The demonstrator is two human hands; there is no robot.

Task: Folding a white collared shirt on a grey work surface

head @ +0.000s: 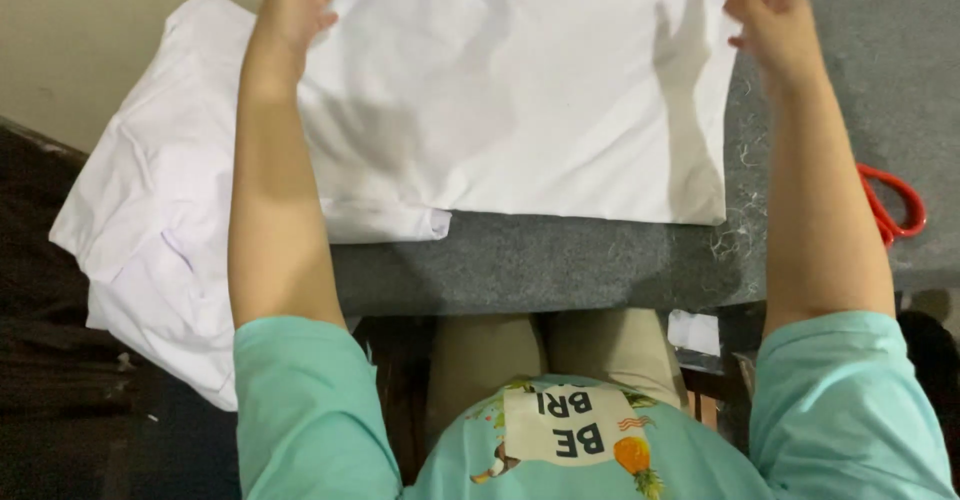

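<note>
Smooth white folded cloth (520, 90) spread flat across upper centre on a fuzzy grey felt tabletop (560, 260). Left hand (295, 5) at upper left, fingers spread, resting on cloth. Right hand (770, 20) at upper right, fingers curled at cloth edge. Rumpled white pile (150, 210) left; red scissor handles (890, 205) right.

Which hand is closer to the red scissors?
Right. The right hand is above the red scissors, near the white cloth's right edge; the left hand is across the cloth.
</note>
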